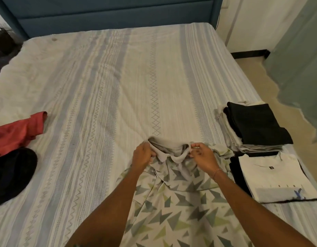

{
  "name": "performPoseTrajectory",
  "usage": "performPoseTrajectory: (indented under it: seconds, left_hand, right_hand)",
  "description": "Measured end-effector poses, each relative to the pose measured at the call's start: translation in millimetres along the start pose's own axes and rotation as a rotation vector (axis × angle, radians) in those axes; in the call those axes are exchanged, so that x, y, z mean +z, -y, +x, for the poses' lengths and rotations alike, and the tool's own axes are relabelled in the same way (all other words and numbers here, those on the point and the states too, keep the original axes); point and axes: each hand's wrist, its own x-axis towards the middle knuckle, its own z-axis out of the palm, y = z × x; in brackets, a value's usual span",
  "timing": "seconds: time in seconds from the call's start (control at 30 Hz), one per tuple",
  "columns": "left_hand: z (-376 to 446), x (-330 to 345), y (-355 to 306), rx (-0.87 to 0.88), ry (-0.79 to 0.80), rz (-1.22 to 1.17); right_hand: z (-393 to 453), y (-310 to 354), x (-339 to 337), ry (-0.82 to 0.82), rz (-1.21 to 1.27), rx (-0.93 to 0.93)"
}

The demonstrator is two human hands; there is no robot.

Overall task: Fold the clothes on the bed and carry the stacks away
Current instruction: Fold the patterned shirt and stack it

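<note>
Both hands are up at the collar — the left hand (143,154) has its fingers curled into the grey collar fabric on one side, and the right hand (202,155) pinches the other side between thumb and fingertips, a thin bracelet (216,172) at its wrist. The patterned shirt (173,202) they grip, pale with green and grey triangles, lies spread along the near middle of the bed (109,82), collar pointing toward the headboard (109,13). Just right of it sits a folded white T-shirt (275,179) on something dark, and beyond that a stack (254,127) topped with black cloth. Well off to the left — a loose red garment (18,131) beside a black one (11,175).
</note>
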Motion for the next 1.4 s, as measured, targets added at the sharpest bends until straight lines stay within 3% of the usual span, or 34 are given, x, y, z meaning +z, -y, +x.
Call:
performPoseTrajectory:
  seconds: [0.17,0.3,0.4,0.47,0.57,0.67,0.77,0.83,0.9,1.03,1.1,1.23,1.4]
  left_hand:
    - [27.4,-0.1,53.6,0.195,-0.011,0.471]
    - [19.0,17.8,49.3,0.25,-0.151,0.419]
    - [10.0,42.4,30.2,0.275,-0.016,0.285]
    - [2.1,59.5,9.7,0.185,0.188,0.055]
    - [-14.1,85.3,-22.3,-0.161,0.443,-0.247]
    - [-20.0,97.0,-32.2,-0.299,0.39,-0.31]
    - [-20.8,79.3,-26.2,-0.244,0.295,-0.253]
    - [-26.8,59.1,-23.3,-0.215,0.269,-0.25]
    - [-40.9,34.3,-34.7,-0.201,0.252,-0.31]
    - [-58.4,-8.8,-61.5,-0.084,0.229,-0.276]
    - [-72.0,-34.6,-80.8,-0.038,0.289,-0.283]
    - [-106.1,-94.4,-121.3,-0.125,0.546,-0.386]
    - [-166.2,-157.0,-183.1,0.027,0.777,-0.401]
  right_hand:
    - [46.7,-28.0,-26.1,0.076,-0.577,-0.159]
    - [76.9,-36.8,-21.1,0.266,-0.896,-0.136]
    - [78.0,-26.6,-12.8,0.225,-1.17,-0.135]
    - [71.0,-16.3,-3.1,0.177,-1.041,-0.058]
    - [46.3,1.7,4.0,0.23,-0.697,0.002]
    - [2.8,18.8,3.6,0.524,-0.364,0.054]
    - [-35.8,15.0,0.4,0.969,0.112,0.333]
    - [-51.7,15.3,-0.1,1.09,0.313,0.448]
    - [-60.3,27.4,2.1,0.996,0.391,0.433]
    - [-63.5,61.7,5.5,0.386,0.179,0.182]
    - [-63.2,79.5,1.0,0.255,0.057,0.061]
    - [-71.4,109.5,-13.4,0.36,-0.159,-0.089]
    - [-109.6,150.3,-25.3,0.523,-0.225,-0.092]
